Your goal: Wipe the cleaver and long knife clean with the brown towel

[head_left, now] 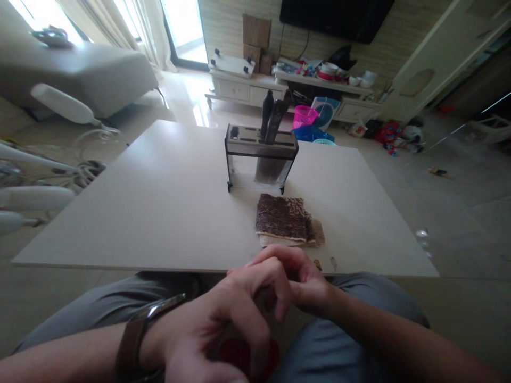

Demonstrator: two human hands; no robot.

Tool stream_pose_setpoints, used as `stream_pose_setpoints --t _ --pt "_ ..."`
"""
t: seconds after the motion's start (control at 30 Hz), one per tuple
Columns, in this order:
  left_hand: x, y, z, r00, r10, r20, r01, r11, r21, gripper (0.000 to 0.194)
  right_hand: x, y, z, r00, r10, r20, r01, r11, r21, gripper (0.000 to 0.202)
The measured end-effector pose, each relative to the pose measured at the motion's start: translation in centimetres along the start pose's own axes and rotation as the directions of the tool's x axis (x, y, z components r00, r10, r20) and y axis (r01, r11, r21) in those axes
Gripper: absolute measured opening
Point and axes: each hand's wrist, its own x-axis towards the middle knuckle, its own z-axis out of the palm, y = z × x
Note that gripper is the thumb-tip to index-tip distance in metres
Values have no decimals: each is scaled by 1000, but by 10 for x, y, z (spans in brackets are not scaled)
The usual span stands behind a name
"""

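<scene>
On the counter, by its near edge, lies the folded cloth, while left hand and right hand meet before it, grip unclear, seemingly between steps; grasping it would need them parted.

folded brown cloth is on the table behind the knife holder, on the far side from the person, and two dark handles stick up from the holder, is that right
Not quite: the head view shows the folded brown cloth on the near side of the knife holder, toward the person. It does lie on the table, and two dark handles stick up from the holder.
</scene>
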Motion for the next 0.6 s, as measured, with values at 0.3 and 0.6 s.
stream_pose_setpoints --t 0.3,0.6 --pt "13 9 3 990 -126 68 140 953 -268 49 -2 -10 9 994 -64 86 66 998 -13 43" --pt "8 -14 19 1000 -29 6 29 961 -274 39 -2 -6 9 982 -187 -9 186 982 -44 28"
